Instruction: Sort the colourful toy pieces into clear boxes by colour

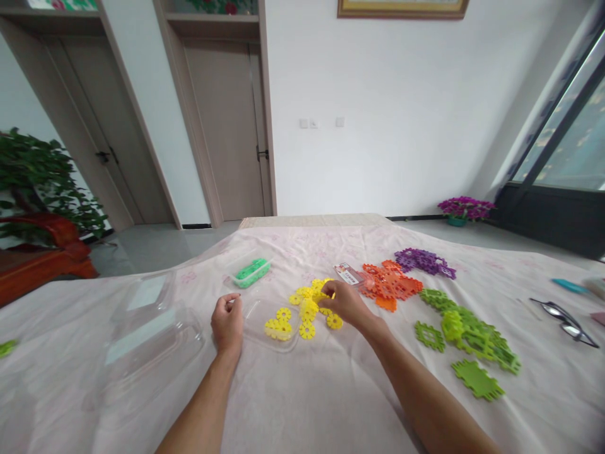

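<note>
My right hand (347, 304) is over a loose pile of yellow notched plastic discs (307, 309), thumb and fingers pinched together on a yellow disc that they mostly cover. To its left lies a shallow clear plastic box (258, 340) with several more yellow discs (278, 329) inside. My left hand (227, 321) rests on the cloth at that box's left edge, fingers curled in, with nothing visible between them. Whether it touches the box, I cannot tell. Just behind stands another clear box (231, 277) holding green pieces (253, 272).
Clear plastic lids or boxes (151, 353) lie at left. Orange (390, 280), purple (423, 260) and lime-green (472, 334) interlocking pieces are heaped right of my right hand. A labelled card (348, 274) touches the orange heap. Glasses (564, 321) lie far right on the creased tablecloth (293, 403).
</note>
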The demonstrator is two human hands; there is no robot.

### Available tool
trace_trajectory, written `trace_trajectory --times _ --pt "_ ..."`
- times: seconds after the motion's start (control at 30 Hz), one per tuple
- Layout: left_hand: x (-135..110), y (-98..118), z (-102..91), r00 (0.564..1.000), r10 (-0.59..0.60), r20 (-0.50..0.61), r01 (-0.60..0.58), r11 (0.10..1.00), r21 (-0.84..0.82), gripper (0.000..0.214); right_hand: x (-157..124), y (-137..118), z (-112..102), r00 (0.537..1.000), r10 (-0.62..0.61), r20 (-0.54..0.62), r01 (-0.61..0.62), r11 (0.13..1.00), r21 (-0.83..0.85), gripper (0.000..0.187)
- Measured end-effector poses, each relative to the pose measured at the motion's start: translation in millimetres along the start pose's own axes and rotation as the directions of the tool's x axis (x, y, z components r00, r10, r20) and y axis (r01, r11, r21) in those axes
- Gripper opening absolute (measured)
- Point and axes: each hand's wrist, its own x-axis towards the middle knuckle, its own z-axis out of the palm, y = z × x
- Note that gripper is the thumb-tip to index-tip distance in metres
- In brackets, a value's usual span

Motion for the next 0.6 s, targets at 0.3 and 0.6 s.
trace_trajectory --times 0.3,0.6 --pt "2.4 -5.4 2.1 1.000 0.010 0.008 -0.010 1.000 -0.012 0.029 -3.5 -31.4 33.9 1.000 0.014 0.024 -0.025 0.828 0.561 0.025" --pt "0.1 -0.5 0.0 1.000 0.012 0.005 -0.012 1.000 -0.010 0.030 -5.4 -6.6 30.3 0.995 0.027 -0.094 -0.019 0.996 0.087 0.023"
